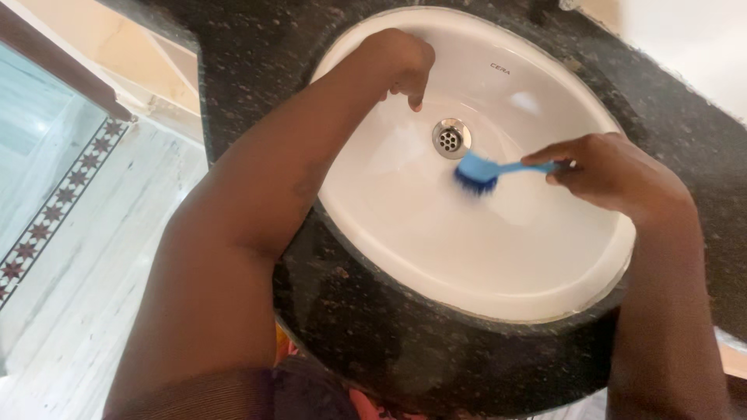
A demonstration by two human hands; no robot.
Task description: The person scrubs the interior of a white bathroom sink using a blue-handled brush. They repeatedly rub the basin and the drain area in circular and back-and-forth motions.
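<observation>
Right hand [615, 173] closed on blue brush [486, 171], handle pointing left toward drain [450, 138], bristles touching basin [436, 257]; left hand [401, 62], empty, loosely curled, rested on far wall.

Glossy ceramic sink [545, 272], speckled polished stone counter [373, 342]

- Brush [478, 173], centre of the frame, is showing bright blue on head and handle, with darker blue bristles.
- Basin [436, 249] is gleaming plain white across the middle.
- Drain [450, 138], upper centre, is shining silver, dotted with dark holes.
- Counter [389, 342], ringing the basin, is showing black stone speckled with small pale and brownish flecks.
- Floor [85, 295], left side, is showing pale, whitish streaked tiles.
- Border [54, 210], far left, is running as a strip of dark red stars on white between dark lines.
- Wall [692, 39], upper right, is showing plain white.
</observation>
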